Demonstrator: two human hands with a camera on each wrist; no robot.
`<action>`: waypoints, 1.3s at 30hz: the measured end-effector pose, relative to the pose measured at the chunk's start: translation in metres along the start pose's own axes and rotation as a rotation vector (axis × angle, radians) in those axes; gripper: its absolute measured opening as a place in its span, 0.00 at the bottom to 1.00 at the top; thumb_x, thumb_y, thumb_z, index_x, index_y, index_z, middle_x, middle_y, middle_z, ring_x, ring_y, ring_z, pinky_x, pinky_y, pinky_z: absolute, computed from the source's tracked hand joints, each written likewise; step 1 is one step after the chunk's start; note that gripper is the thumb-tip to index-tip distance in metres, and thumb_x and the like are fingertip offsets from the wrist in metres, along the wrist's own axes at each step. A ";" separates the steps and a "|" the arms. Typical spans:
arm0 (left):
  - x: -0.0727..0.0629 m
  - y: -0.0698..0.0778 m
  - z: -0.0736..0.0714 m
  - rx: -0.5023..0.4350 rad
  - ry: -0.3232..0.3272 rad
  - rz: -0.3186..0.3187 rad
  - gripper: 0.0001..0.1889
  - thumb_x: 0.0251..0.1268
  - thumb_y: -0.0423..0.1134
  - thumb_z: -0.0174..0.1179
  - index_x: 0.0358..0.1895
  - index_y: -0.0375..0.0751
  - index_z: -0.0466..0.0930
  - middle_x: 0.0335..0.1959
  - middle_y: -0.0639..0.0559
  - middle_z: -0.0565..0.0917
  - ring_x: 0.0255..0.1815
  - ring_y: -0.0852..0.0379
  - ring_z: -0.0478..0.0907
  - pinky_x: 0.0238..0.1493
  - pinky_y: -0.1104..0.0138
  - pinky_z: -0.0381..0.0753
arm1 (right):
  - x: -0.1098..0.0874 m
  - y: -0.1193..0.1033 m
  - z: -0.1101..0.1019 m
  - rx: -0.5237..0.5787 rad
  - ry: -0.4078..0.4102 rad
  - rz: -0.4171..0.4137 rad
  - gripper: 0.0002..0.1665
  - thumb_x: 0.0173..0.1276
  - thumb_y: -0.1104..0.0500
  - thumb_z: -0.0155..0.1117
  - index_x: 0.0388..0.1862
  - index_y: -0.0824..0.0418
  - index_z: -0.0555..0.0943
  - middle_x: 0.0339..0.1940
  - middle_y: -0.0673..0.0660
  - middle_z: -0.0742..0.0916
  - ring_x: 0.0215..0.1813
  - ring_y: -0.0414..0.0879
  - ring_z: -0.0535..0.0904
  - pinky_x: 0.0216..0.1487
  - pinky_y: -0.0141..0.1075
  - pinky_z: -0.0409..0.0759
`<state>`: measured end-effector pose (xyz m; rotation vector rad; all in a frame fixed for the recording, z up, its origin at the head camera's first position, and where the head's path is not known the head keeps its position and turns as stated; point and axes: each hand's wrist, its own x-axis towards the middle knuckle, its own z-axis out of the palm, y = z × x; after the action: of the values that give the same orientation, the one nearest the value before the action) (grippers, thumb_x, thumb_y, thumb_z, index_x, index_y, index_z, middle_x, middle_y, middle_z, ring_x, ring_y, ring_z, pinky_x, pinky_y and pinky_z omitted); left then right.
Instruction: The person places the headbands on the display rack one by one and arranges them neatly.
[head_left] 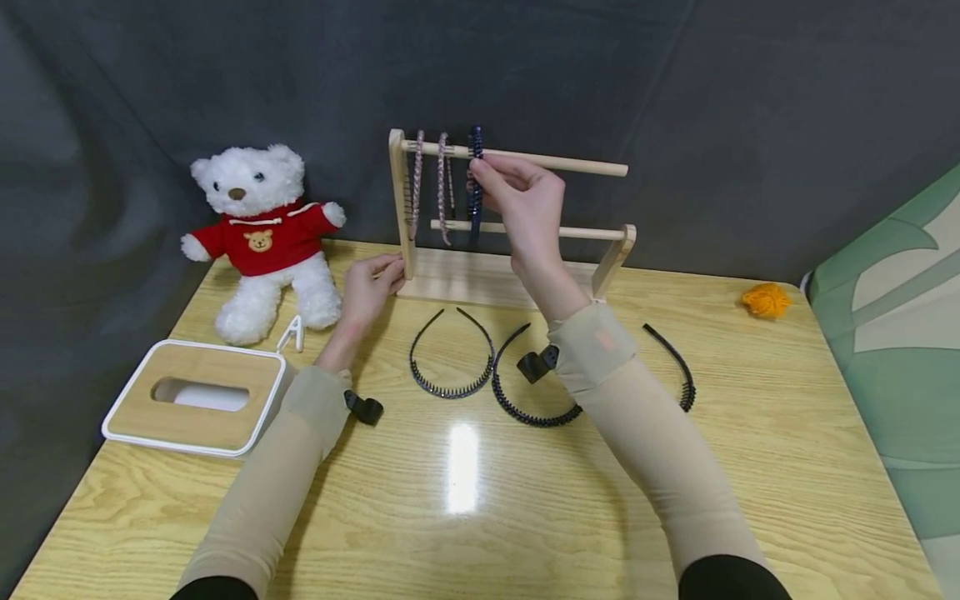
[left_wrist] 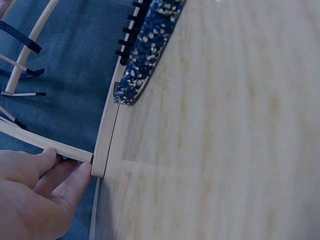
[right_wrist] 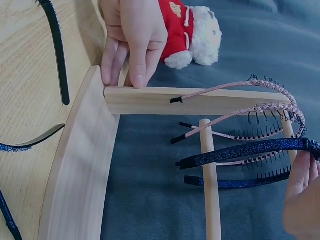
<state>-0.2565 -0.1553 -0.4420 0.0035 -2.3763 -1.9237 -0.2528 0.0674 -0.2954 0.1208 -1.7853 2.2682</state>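
My right hand pinches a dark blue glittery headband that hangs over the upper rod of a wooden rack. In the right wrist view, the fingers hold that blue headband at its toothed top, and its two ends reach past the lower rod. Two pink braided headbands hang to its left on the same rod. Low on the rack's left post, my left hand grips the wood between thumb and fingers, close to the base.
Three dark toothed headbands lie on the table before the rack: a left one, a middle one and a right one, partly behind my right sleeve. A white teddy bear, tissue box and orange yarn bundle are around them.
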 end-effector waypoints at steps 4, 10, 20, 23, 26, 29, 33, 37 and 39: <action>0.001 0.000 0.000 -0.002 0.002 0.008 0.15 0.85 0.32 0.57 0.61 0.24 0.85 0.59 0.30 0.85 0.58 0.36 0.85 0.57 0.66 0.89 | 0.000 0.000 0.000 0.003 0.002 0.010 0.09 0.72 0.64 0.77 0.46 0.69 0.92 0.37 0.56 0.94 0.40 0.44 0.90 0.43 0.33 0.92; 0.001 0.001 0.001 0.002 0.005 0.009 0.15 0.84 0.31 0.57 0.62 0.23 0.84 0.59 0.29 0.85 0.58 0.38 0.86 0.56 0.68 0.89 | 0.000 0.002 -0.001 0.015 0.001 0.012 0.09 0.72 0.65 0.77 0.47 0.70 0.91 0.38 0.57 0.94 0.39 0.44 0.90 0.44 0.34 0.93; 0.000 0.002 0.000 -0.005 0.012 0.006 0.15 0.84 0.31 0.57 0.61 0.22 0.84 0.59 0.28 0.85 0.57 0.37 0.85 0.56 0.68 0.89 | 0.000 0.002 -0.003 0.012 0.003 0.010 0.10 0.74 0.64 0.75 0.49 0.69 0.91 0.40 0.58 0.93 0.38 0.44 0.90 0.44 0.36 0.93; -0.001 0.001 0.000 -0.001 0.007 0.000 0.15 0.85 0.31 0.57 0.62 0.22 0.84 0.59 0.29 0.85 0.58 0.36 0.85 0.57 0.67 0.89 | -0.001 0.003 -0.004 0.004 0.008 0.006 0.11 0.75 0.63 0.75 0.49 0.69 0.91 0.40 0.58 0.93 0.36 0.43 0.90 0.45 0.37 0.93; -0.001 0.000 -0.001 0.000 0.003 -0.009 0.15 0.85 0.31 0.57 0.62 0.22 0.84 0.60 0.29 0.85 0.58 0.36 0.85 0.57 0.67 0.89 | -0.002 0.004 -0.005 0.001 0.013 0.000 0.11 0.75 0.62 0.74 0.49 0.70 0.91 0.39 0.58 0.93 0.36 0.43 0.90 0.45 0.37 0.93; 0.000 -0.001 -0.001 -0.002 0.003 -0.014 0.15 0.85 0.31 0.57 0.62 0.22 0.84 0.60 0.29 0.85 0.58 0.37 0.85 0.57 0.68 0.89 | -0.003 0.004 -0.006 -0.006 0.014 -0.007 0.12 0.75 0.61 0.74 0.50 0.69 0.91 0.39 0.58 0.93 0.36 0.43 0.90 0.45 0.36 0.93; 0.000 -0.001 -0.001 -0.006 0.007 -0.008 0.15 0.85 0.30 0.57 0.61 0.22 0.84 0.60 0.29 0.85 0.57 0.37 0.86 0.55 0.69 0.89 | -0.003 0.004 -0.008 -0.011 0.016 -0.016 0.13 0.76 0.60 0.74 0.50 0.69 0.91 0.39 0.59 0.93 0.37 0.44 0.90 0.47 0.39 0.93; 0.000 0.000 0.000 0.006 0.003 0.005 0.15 0.84 0.30 0.57 0.61 0.22 0.84 0.59 0.30 0.85 0.56 0.39 0.87 0.55 0.69 0.89 | -0.004 0.004 -0.013 0.004 0.020 -0.025 0.12 0.77 0.60 0.72 0.50 0.69 0.91 0.40 0.61 0.93 0.38 0.46 0.91 0.49 0.42 0.93; 0.000 0.000 0.000 0.010 0.002 0.009 0.15 0.84 0.30 0.57 0.61 0.22 0.84 0.59 0.29 0.85 0.55 0.41 0.87 0.54 0.69 0.89 | -0.004 0.004 -0.017 0.013 0.018 -0.040 0.12 0.78 0.60 0.72 0.51 0.69 0.91 0.43 0.64 0.92 0.39 0.47 0.91 0.49 0.42 0.93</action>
<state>-0.2566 -0.1548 -0.4419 -0.0045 -2.3804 -1.9071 -0.2481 0.0820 -0.3046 0.1366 -1.7443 2.2465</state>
